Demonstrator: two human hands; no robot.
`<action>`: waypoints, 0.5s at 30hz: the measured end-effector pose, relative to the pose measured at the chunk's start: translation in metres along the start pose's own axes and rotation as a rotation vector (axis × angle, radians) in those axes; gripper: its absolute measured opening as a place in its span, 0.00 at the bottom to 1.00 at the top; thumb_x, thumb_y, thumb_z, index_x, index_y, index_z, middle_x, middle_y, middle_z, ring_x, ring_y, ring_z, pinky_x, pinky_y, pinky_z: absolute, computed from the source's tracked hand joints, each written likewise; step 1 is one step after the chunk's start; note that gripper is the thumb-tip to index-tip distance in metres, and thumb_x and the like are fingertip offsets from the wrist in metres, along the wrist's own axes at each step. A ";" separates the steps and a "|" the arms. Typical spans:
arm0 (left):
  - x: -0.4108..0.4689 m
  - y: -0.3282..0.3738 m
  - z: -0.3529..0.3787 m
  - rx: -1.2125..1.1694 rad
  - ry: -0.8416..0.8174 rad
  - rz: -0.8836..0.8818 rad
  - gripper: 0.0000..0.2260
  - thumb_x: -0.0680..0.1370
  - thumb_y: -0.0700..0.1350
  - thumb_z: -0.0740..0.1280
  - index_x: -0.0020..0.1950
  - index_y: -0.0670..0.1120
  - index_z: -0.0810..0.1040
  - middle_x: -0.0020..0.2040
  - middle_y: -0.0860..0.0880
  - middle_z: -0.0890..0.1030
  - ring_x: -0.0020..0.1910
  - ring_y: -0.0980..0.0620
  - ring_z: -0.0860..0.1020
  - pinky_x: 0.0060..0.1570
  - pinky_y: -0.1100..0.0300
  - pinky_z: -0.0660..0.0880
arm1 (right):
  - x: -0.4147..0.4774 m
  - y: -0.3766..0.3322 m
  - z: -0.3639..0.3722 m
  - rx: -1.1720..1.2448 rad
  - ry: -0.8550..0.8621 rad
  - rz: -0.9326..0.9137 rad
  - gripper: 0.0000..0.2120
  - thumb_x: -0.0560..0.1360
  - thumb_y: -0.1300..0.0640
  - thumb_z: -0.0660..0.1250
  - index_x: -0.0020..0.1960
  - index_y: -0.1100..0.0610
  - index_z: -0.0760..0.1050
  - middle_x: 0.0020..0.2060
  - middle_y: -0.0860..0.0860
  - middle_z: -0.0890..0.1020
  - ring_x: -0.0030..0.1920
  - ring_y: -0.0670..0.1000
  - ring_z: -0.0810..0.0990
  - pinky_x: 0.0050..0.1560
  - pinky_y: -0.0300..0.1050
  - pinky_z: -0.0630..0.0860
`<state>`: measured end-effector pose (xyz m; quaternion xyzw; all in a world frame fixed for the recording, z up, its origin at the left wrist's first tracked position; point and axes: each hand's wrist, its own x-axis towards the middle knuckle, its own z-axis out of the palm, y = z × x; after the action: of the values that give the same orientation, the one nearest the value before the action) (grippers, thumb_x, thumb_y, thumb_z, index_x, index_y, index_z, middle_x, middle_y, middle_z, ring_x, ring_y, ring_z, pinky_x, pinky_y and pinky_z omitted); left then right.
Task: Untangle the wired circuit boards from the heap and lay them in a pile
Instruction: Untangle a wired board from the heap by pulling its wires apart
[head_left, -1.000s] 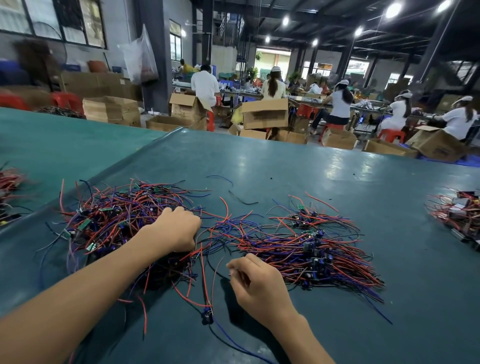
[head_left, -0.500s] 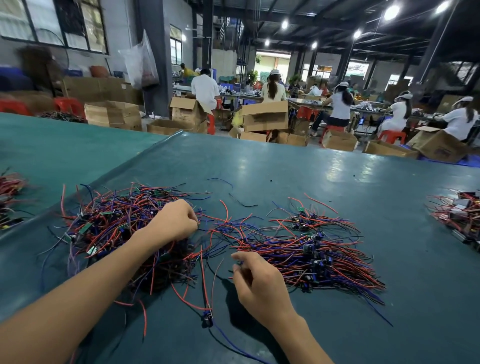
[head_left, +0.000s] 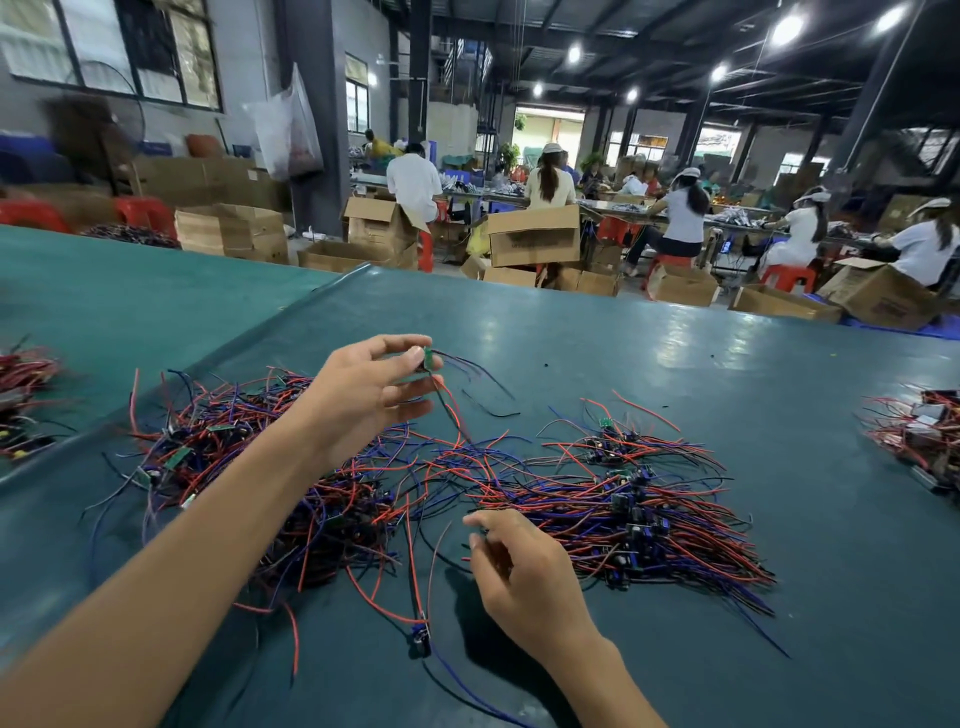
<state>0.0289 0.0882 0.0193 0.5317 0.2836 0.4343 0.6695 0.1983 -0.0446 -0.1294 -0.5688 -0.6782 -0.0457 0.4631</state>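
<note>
Pinching the small green wired circuit board (head_left: 428, 358) by its stiff edge, the left hand (head_left: 363, 400) holds it (light; limp wires (head_left: 453, 413) may snag below); the right hand (head_left: 522, 569) curls, grip unclear.

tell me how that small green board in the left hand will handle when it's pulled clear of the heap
Probably light: the left hand carries the board in a fingertip pinch. Its wires look floppy, drooping in curves toward the heap, so they will likely trail and may snag in it. The board itself seems stiff.
</note>
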 end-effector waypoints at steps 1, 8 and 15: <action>-0.002 -0.002 0.002 -0.074 -0.018 -0.031 0.09 0.83 0.39 0.63 0.62 0.42 0.79 0.51 0.45 0.85 0.45 0.49 0.84 0.47 0.51 0.82 | 0.000 0.000 0.000 0.011 0.005 0.011 0.08 0.76 0.60 0.70 0.54 0.56 0.81 0.46 0.45 0.83 0.40 0.42 0.79 0.41 0.41 0.78; -0.009 -0.028 0.012 -0.478 -0.075 -0.228 0.11 0.77 0.40 0.69 0.57 0.38 0.84 0.50 0.41 0.83 0.43 0.49 0.82 0.41 0.56 0.82 | 0.001 0.003 -0.001 0.026 0.046 0.023 0.06 0.75 0.63 0.70 0.52 0.58 0.81 0.42 0.42 0.78 0.41 0.37 0.75 0.44 0.31 0.72; -0.007 -0.053 0.012 -0.703 -0.126 -0.322 0.10 0.75 0.35 0.69 0.54 0.36 0.84 0.49 0.43 0.83 0.41 0.52 0.82 0.40 0.57 0.82 | 0.005 0.008 -0.003 0.407 0.126 0.174 0.06 0.77 0.55 0.69 0.52 0.47 0.82 0.40 0.43 0.81 0.40 0.50 0.83 0.41 0.48 0.80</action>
<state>0.0505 0.0736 -0.0285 0.2441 0.1556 0.3607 0.8866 0.2071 -0.0403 -0.1283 -0.5160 -0.5915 0.0968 0.6119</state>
